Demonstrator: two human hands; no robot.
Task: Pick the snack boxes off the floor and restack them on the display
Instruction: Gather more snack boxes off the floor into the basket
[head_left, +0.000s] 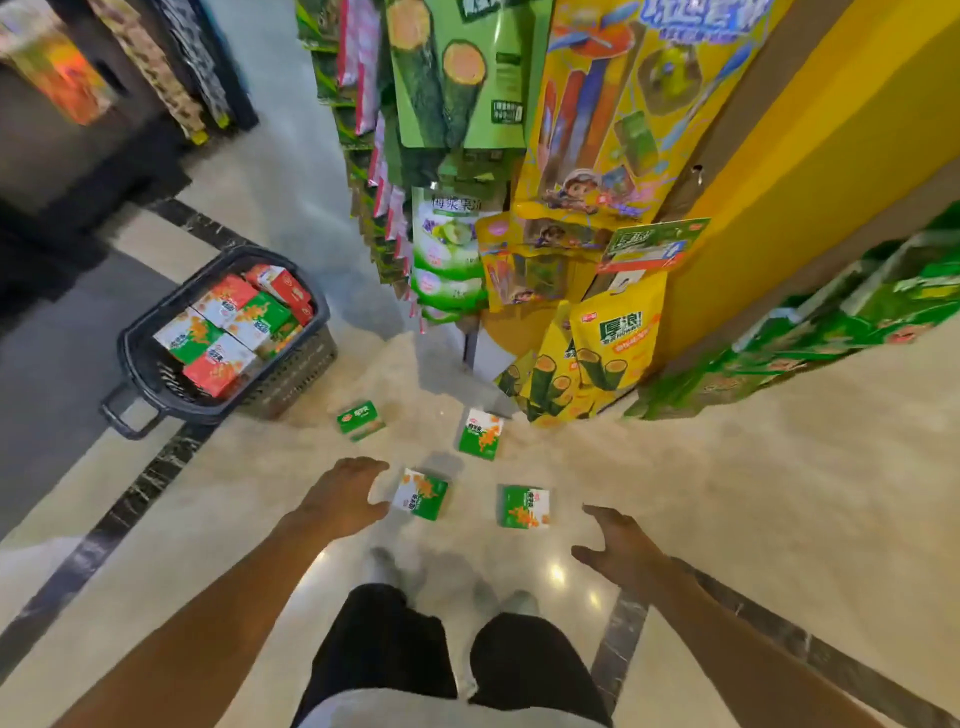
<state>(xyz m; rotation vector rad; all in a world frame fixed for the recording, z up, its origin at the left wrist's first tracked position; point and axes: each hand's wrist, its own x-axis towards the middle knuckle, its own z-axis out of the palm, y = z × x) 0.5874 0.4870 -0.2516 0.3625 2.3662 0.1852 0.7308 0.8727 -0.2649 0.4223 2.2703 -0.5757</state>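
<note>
- Four green-and-white snack boxes lie scattered on the glossy floor (727, 493): one (360, 420) far left, one (481, 434) beyond, one (420, 493) near the left hand (343, 493), one (525, 506) centre.
- Both hands hang open above the floor, holding nothing; right hand (621, 545).
- A dark basket (156, 374) holds red and green boxes.
- The snack display (519, 208) rises ahead.

From my remote seat I can read large characters "厚浪!" on the yellow snack bag (618, 332) standing low on the display at the right, and the same "厚浪" on the small green sign (653, 244) tilted just above it. On the pale green pouch (451, 234) hanging left of those I make out "梅浆果", with a last character I cannot resolve. The print on the green-and-white boxes (420, 493) on the near floor and on the boxes in the basket (130, 348) at far left is too blurred for me to read.
</note>
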